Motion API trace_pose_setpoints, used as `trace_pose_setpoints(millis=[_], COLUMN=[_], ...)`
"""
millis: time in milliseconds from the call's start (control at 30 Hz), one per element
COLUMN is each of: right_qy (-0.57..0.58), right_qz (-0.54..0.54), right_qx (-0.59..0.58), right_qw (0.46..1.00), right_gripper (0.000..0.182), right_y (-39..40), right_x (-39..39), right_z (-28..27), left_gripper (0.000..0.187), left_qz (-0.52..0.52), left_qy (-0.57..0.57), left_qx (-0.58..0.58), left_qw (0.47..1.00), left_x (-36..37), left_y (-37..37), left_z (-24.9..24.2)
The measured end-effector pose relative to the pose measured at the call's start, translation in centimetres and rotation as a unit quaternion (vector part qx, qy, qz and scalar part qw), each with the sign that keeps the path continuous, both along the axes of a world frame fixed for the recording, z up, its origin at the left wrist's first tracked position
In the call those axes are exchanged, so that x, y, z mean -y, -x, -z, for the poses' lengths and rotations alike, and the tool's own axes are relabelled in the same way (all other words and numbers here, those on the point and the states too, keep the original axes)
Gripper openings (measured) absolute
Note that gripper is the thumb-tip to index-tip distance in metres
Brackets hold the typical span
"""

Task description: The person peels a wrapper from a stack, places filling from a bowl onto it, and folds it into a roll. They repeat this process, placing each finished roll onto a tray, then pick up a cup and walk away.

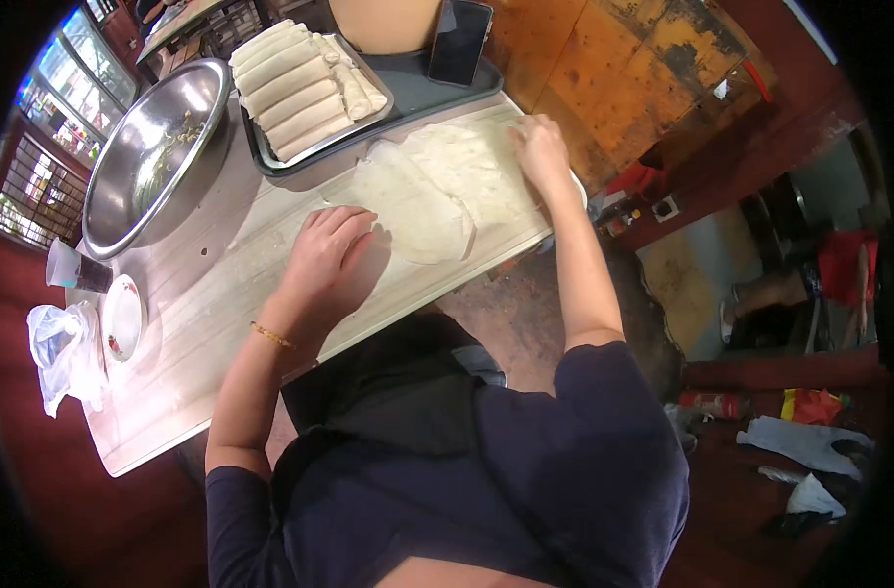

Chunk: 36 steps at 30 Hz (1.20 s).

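Thin, pale round wrappers lie overlapping on the table, one smooth sheet partly beside a wrinkled stack. My left hand hovers just left of the smooth sheet, fingers loosely bent and thumb apart, with nothing visible in it. At the far right end of the stack is my right hand, its fingers bent down and drawn together by the wrapper edge. What its fingertips hold, if anything, is hidden. Rolled, uncooked spring rolls sit in rows on a metal tray behind the wrappers.
A large steel bowl with some filling stands at the left. Near it are a cup with dark liquid, a small plate and a plastic bag. A phone leans on a tan container on a dark tray.
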State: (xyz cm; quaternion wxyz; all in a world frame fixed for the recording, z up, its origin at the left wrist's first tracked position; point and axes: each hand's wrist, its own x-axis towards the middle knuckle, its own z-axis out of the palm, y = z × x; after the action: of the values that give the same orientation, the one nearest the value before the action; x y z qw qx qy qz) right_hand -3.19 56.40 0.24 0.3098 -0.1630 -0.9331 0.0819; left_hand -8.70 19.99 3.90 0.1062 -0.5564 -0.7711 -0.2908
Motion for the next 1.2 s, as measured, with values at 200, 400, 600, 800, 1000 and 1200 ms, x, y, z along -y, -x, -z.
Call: trace_pose_setpoints(millis=[200,400,600,800,1000,1200], right_qy=[0.017,0.062,0.079,0.098,0.097,0.045], right_qz=[0.089,0.078,0.050,-0.056,-0.136,-0.121], right_qx=[0.163,0.224,0.173,0.072,-0.001,-0.033], right_qw=[0.982,0.970,0.980,0.991,0.986,0.991], right_gripper=[0.040,0.043,0.031,0.021,0.020,0.021], right_y=[0.7,1.6,1.7,0.5,0.9,1.3], right_x=[-2.3,-2.6,-2.3,0.8,2.6,2.6], right_z=[-0.3,-1.3,-1.8,-6.7,-12.5,-18.2], left_gripper=[0.017,0.019,0.019,0.019,0.017,0.017], left_qz=[-0.034,-0.058,-0.078,-0.090,-0.080,-0.061], left_qy=[-0.018,-0.002,0.012,-0.028,-0.033,-0.064], left_qx=[0.041,0.001,0.012,0.027,0.068,0.066], left_qw=[0.998,0.998,0.997,0.995,0.994,0.994], left_x=[0.4,3.4,5.4,6.6,7.1,6.9], left_y=[-1.1,1.8,2.3,3.0,2.9,2.4], left_z=[-1.8,0.3,-0.6,-0.3,0.1,-0.4])
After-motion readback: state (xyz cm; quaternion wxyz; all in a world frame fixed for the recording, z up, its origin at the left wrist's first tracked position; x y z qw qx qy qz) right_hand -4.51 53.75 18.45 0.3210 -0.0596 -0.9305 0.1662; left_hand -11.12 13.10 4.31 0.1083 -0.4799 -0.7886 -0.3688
